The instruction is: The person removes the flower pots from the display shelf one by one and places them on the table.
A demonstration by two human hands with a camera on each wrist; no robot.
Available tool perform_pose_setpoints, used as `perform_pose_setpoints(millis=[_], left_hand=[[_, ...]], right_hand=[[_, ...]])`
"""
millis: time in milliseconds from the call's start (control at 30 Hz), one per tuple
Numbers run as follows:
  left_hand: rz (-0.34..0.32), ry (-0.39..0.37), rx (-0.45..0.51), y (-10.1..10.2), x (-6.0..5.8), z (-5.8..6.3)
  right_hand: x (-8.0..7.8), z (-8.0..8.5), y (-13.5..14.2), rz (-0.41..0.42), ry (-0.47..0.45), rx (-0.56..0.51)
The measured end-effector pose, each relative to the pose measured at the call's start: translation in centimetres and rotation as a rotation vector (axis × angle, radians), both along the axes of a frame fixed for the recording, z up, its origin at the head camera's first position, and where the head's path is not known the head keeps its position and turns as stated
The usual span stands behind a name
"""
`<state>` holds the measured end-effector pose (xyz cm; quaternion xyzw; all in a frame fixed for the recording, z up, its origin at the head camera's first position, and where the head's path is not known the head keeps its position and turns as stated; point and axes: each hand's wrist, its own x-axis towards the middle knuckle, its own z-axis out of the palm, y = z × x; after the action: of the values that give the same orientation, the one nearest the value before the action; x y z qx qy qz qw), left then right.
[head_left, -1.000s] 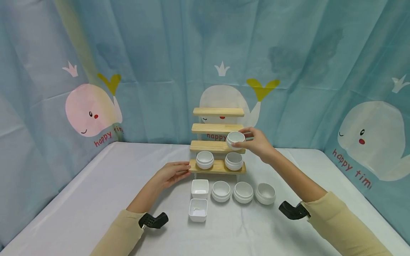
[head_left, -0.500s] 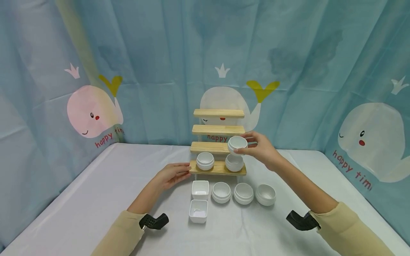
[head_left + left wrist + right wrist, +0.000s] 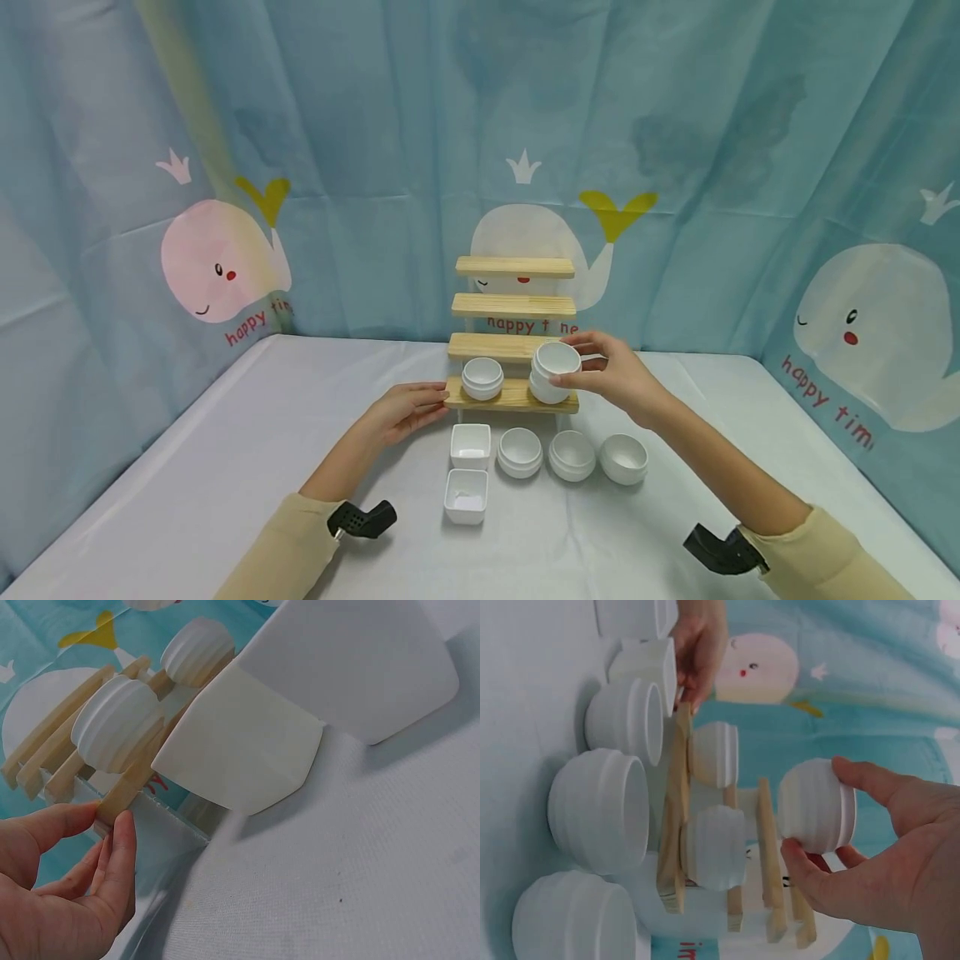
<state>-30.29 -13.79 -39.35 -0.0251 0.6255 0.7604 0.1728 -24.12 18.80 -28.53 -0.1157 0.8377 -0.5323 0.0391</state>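
My right hand holds a white round ribbed bowl by its sides, thumb and fingers spread across it. In the right wrist view this held bowl is upright, a gap above the right-hand bowl on the lowest step. Another such bowl stands on that step's left half. The left end of the lowest wooden plank is pinched between the thumb and fingers of my left hand, as the left wrist view shows at the plank's end.
Above are three further planks of the stepped stand, the top one highest. In front of it on the white cloth stand two square white bowls, the nearer one below the other, and a row of three round bowls. A whale-print curtain hangs behind.
My right hand has lowered the held bowl from in front of the second plank to over the right-hand bowl on the lowest one. The left hand keeps its place.
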Motion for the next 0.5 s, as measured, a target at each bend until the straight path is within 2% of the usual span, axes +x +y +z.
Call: perform_pose_setpoints(millis=[500], left_hand=[[-0.003,0.003,0.004,0.1,0.0,0.0]], right_hand=[[1.9,-1.7,-0.5,0.074,-0.016,-0.033]])
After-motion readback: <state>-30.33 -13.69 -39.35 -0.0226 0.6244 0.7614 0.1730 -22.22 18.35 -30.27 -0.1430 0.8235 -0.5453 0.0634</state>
